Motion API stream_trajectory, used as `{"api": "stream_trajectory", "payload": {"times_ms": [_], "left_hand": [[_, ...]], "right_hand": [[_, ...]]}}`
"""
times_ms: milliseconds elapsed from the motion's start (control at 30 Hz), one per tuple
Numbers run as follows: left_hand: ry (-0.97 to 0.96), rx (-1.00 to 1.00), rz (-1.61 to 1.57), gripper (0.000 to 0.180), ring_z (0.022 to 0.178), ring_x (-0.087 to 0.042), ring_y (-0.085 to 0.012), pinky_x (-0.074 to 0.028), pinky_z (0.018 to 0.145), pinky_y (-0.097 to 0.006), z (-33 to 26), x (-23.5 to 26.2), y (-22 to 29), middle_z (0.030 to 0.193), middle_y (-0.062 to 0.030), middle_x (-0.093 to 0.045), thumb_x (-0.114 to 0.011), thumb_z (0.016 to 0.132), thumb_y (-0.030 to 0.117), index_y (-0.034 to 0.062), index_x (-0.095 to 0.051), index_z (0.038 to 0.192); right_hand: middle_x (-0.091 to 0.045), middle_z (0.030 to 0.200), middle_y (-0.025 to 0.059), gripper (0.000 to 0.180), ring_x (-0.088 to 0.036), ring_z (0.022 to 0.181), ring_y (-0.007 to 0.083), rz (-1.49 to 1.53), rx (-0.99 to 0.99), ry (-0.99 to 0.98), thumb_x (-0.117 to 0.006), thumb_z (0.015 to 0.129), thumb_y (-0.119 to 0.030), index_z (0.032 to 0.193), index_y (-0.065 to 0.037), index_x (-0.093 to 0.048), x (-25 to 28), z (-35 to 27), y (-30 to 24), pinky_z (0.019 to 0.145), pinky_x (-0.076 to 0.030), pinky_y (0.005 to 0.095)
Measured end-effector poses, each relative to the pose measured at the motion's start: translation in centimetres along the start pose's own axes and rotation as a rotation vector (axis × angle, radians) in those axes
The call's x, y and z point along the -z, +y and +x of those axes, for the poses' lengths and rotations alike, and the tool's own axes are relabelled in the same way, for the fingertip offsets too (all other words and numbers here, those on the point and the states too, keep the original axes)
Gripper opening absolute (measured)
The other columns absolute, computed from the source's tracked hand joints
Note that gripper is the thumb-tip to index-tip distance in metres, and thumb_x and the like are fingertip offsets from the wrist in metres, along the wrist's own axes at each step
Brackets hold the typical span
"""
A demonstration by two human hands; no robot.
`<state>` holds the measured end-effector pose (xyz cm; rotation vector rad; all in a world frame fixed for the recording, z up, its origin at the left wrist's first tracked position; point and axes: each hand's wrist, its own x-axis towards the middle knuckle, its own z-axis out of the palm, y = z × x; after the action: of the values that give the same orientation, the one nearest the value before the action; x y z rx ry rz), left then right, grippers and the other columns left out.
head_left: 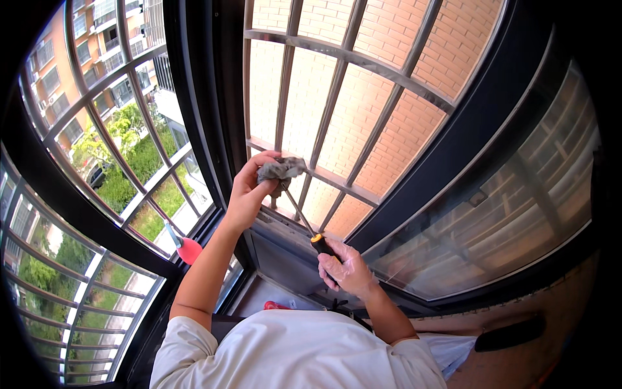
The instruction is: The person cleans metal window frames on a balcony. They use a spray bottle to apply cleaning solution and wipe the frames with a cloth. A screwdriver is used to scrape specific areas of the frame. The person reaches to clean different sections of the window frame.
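At the far left, low against the window bars (103,117), a red-and-blue handled tool (185,247) rests beside your left forearm. Your left hand (249,191) is raised at the open window, fingers bunched tight around a grey cloth (280,170) wrapped over the tip of a screwdriver (304,223). Its shaft slants down to the right, where your right hand (346,266) grips the black-and-orange handle above the dark window frame (285,259).
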<state>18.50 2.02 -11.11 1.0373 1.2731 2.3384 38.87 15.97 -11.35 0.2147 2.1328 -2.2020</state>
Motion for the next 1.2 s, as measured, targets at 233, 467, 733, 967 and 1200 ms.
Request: {"api": "stream_trajectory", "payload": {"times_ms": [233,467,733,967,1200], "left_hand": [[-0.130,0.136,-0.200,0.030,0.109,-0.051,-0.0169,-0.043,0.089,-0.030,-0.5,-1.0,2.5,0.128,-0.0103,-0.047,-0.049,0.076,-0.007,0.0044,-0.055,0.103],[-0.101,0.007,-0.034,0.043,0.112,-0.052,-0.0232,-0.044,0.094,-0.036,-1.2,-1.5,3.1,0.134,-0.0163,-0.039,-0.052,0.069,-0.004,0.0065,-0.044,0.110],[-0.097,-0.316,0.505,0.040,0.110,-0.049,-0.0240,-0.044,0.087,-0.030,-1.8,-1.4,3.8,0.140,-0.0162,-0.026,-0.052,0.068,-0.008,0.0045,-0.053,0.107],[0.001,-0.727,0.866,0.032,0.085,-0.056,-0.0262,-0.046,0.070,-0.032,-2.5,-2.4,5.5,0.093,-0.0111,-0.054,-0.061,0.062,-0.014,0.0034,-0.063,0.090],[0.013,-0.953,0.827,0.031,0.085,-0.058,-0.0277,-0.048,0.072,-0.033,-2.8,-2.8,5.3,0.092,-0.0127,-0.056,-0.059,0.064,-0.017,0.0018,-0.058,0.088]], "right_hand": [[-0.051,0.065,0.0040,0.036,-0.044,0.044,0.0072,0.035,0.116,-0.002,-0.051,0.094,-0.022,0.120,0.002,-0.046,-0.9,0.2,-0.6,0.039,-0.033,0.0194],[-0.051,0.065,0.0034,0.034,-0.044,0.045,0.0072,0.018,0.140,0.007,-0.051,0.094,-0.021,0.117,0.003,-0.047,-1.2,0.0,-0.3,0.040,-0.033,0.0192],[-0.052,0.067,0.0041,0.034,-0.045,0.045,0.0077,0.072,0.143,-0.043,-0.052,0.094,-0.023,0.116,0.002,-0.047,-1.0,-0.1,-0.1,0.039,-0.033,0.0192],[-0.053,0.069,0.0056,0.036,-0.046,0.049,0.0085,0.096,0.237,-0.116,-0.053,0.093,-0.024,0.119,0.000,-0.047,-0.5,0.1,1.0,0.043,-0.035,0.0200],[-0.053,0.069,0.0037,0.040,-0.047,0.052,0.0075,-0.071,0.404,-0.049,-0.058,0.090,-0.026,0.119,0.000,-0.050,-0.5,0.4,2.0,0.046,-0.038,0.0198]]}}
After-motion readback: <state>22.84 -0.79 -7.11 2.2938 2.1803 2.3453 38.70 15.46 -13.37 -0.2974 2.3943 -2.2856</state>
